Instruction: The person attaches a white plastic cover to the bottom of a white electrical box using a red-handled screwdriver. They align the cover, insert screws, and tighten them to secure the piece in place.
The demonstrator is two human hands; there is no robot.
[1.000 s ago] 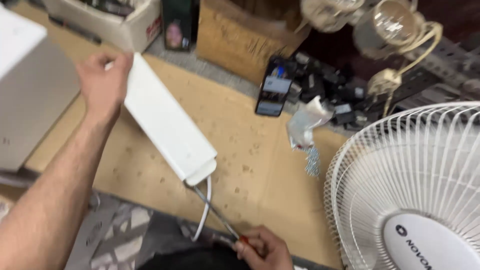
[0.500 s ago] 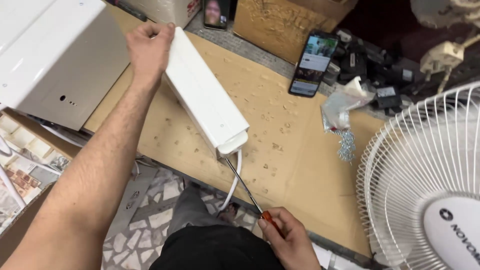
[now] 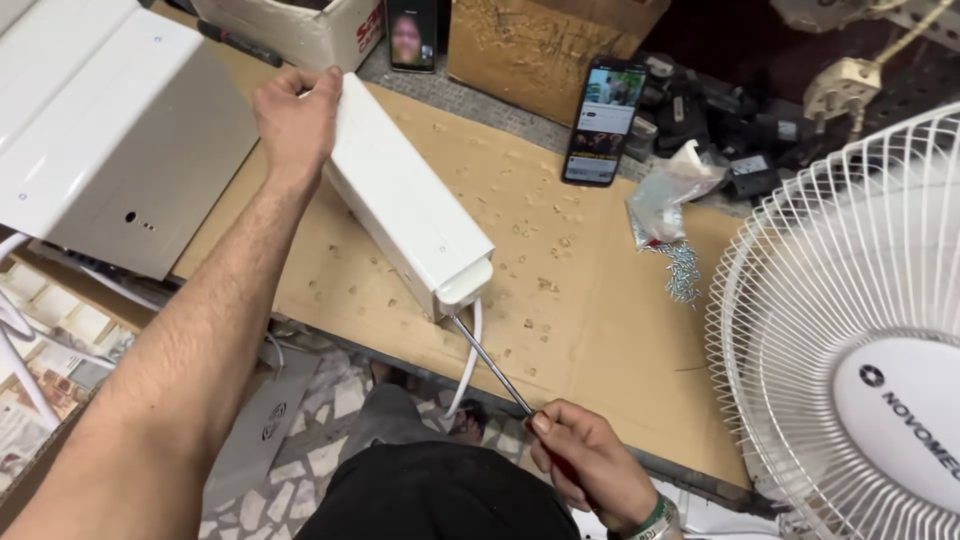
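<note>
Since the earlier frames the view has shifted so the white housing (image 3: pixel 405 205) sits more centre, and the flat white panel (image 3: pixel 105 140) at far left now shows in full; grip on both ends looks unchanged. Housing: long, smooth white box-section casing, lying diagonally on the workbench (image 3: pixel 560 300), far end up-left, near end overhanging close to the bench's near edge. Left hand (image 3: pixel 297 120) fingers wrapped over the far end, holding it. Right hand (image 3: pixel 590 465) fingers curled tight round the red handle of a screwdriver (image 3: pixel 490 362); bare steel shaft runs up-left, tip at the underside of the housing's near end. White cable (image 3: pixel 468 355) drops from that end past the bench edge. Bench top is raw brown board, pitted with small holes, open room in the middle. Right of the housing: clear plastic bag (image 3: pixel 665 200) with a spill of small silver screws (image 3: pixel 682 270). Far side: dark phone (image 3: pixel 603 120) lying lit, second phone (image 3: pixel 411 33) propped upright, white carton (image 3: pixel 285 28) with red print, brown wooden box (image 3: pixel 550 40), pile of black parts (image 3: pixel 720 120). White wire-grille fan (image 3: pixel 850 330) fills the right edge, round hub with dark lettering. Tiled floor (image 3: pixel 310 440) below the near edge.
</note>
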